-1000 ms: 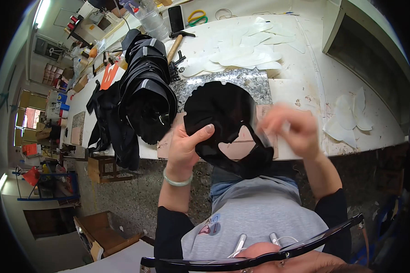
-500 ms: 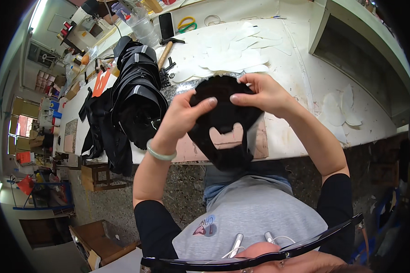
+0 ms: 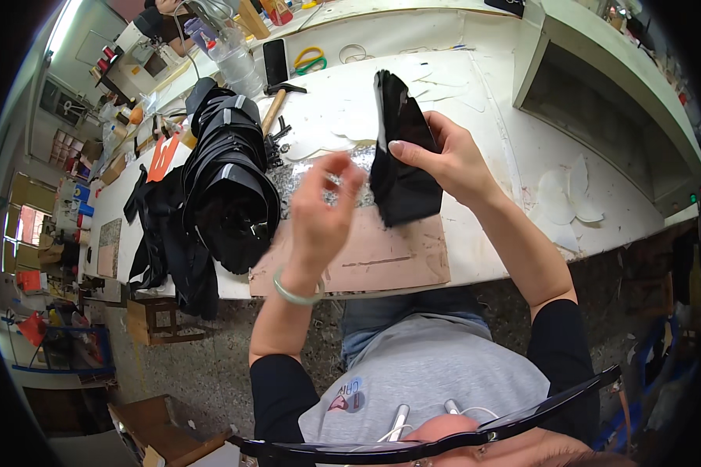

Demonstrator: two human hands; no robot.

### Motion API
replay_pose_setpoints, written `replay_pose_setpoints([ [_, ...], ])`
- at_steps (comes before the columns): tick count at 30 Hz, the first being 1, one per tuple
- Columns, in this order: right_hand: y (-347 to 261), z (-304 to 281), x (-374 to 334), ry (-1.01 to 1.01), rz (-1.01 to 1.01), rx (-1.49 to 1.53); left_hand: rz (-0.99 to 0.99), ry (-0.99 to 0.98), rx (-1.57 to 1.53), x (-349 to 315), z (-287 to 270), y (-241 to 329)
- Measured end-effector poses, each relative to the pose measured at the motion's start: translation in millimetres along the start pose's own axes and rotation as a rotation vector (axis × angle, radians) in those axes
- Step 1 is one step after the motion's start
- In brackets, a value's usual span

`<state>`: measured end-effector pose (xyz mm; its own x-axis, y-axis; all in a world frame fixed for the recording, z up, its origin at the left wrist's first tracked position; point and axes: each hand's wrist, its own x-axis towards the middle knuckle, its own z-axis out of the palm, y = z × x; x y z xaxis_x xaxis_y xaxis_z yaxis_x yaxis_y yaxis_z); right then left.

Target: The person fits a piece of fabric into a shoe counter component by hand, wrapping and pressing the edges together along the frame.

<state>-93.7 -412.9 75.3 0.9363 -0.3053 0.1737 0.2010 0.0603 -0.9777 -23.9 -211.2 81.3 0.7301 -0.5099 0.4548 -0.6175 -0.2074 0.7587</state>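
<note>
My right hand [image 3: 452, 159] grips a glossy black shoe upper [image 3: 406, 183] by its side, thumb on the near face and fingers behind. The upper stands folded narrow above the table, its gathered edge at the top. My left hand [image 3: 327, 206], with a pale green bangle on its wrist, is off the upper, to its left. Its fingers are curved, apart and somewhat blurred, and nothing shows in them. Below the hands lies a pinkish-brown board [image 3: 401, 265], with a speckled stone slab [image 3: 288, 187] behind it.
Many black uppers are nested in a long stack [image 3: 230, 167] at left, with black pieces [image 3: 167, 241] hanging over the table edge. Behind are a hammer [image 3: 274, 109], phone [image 3: 275, 62], scissors [image 3: 310, 60] and plastic bottle [image 3: 237, 70]. White cutouts [image 3: 565, 194] lie right, beside a grey shelf box [image 3: 600, 101].
My left hand has let go of the upper and moved away from it. The upper, spread open between both hands before, is now folded narrow and raised in my right hand alone.
</note>
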Motion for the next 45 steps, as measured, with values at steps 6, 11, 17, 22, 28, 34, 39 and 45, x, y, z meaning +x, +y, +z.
replay_pose_setpoints([
  [6,-12.9,9.1,-6.8,-0.113,-0.056,-0.108,-0.135,-0.203,-0.414,-16.5,29.8,-19.0],
  [11,15.3,-14.3,-9.8,-0.345,0.068,0.193,-0.453,-0.182,-1.102,-19.3,28.7,-33.3],
  [17,46.7,1.6,-31.7,-0.412,0.211,0.217,-0.535,-0.103,-1.214,-41.1,24.4,-43.0],
  [22,53.8,2.9,-45.7,-0.030,0.050,0.041,-0.727,-0.207,-1.403,-50.6,25.2,-54.8],
  [28,47.5,-7.0,-59.0,0.106,0.090,0.012,-0.631,-0.287,-1.523,-59.9,41.7,-65.6],
  [34,60.8,-29.9,-68.2,-0.031,-0.022,0.197,-0.301,-0.292,-0.857,-66.0,51.1,-57.2],
  [39,61.1,-29.2,-71.6,0.011,0.009,0.234,-0.204,-0.346,-0.680,-68.1,54.4,-32.7],
  [45,57.0,-26.3,-85.1,0.098,0.179,0.095,0.236,-0.018,0.035,-50.4,69.5,-45.8],
])
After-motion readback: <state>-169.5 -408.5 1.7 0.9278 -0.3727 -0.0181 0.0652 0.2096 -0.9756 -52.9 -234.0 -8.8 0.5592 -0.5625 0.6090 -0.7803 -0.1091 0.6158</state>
